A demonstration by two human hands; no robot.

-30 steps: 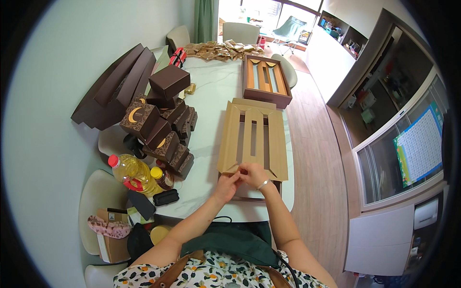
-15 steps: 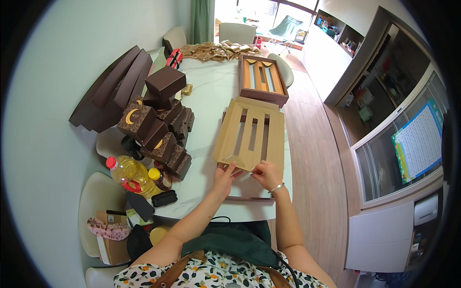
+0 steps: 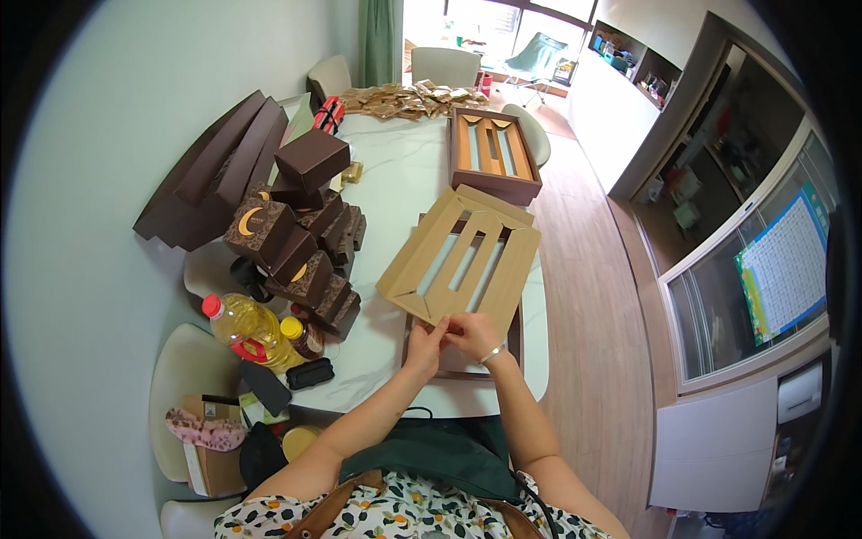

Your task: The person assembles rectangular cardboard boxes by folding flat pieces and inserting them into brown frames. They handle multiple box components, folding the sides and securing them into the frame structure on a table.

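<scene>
A tan cardboard insert (image 3: 514, 269) with long slots and folded edges is tilted over an open dark brown box tray (image 3: 514, 340) on the white table. My left hand (image 3: 426, 347) pinches its near edge, thumb on top. Close beside it, my right hand (image 3: 474, 336) has its fingers closed on the same edge. The two hands nearly touch. Through the slots pale surface shows. Beyond the insert stands a second brown box tray (image 3: 494, 187), fitted with an orange-tan slotted insert (image 3: 510, 135).
Dark brown small boxes (image 3: 310, 157) are piled on the left beside tall brown box parts (image 3: 202, 175). An oil bottle (image 3: 251, 328), a yellow-capped jar (image 3: 301, 334) and a black case (image 3: 311, 373) sit near the front left. Gold packets (image 3: 404, 101) cover the far end.
The cardboard insert has turned, its near end swinging left and its far right corner moving right. My right hand has moved left, close to my left hand.
</scene>
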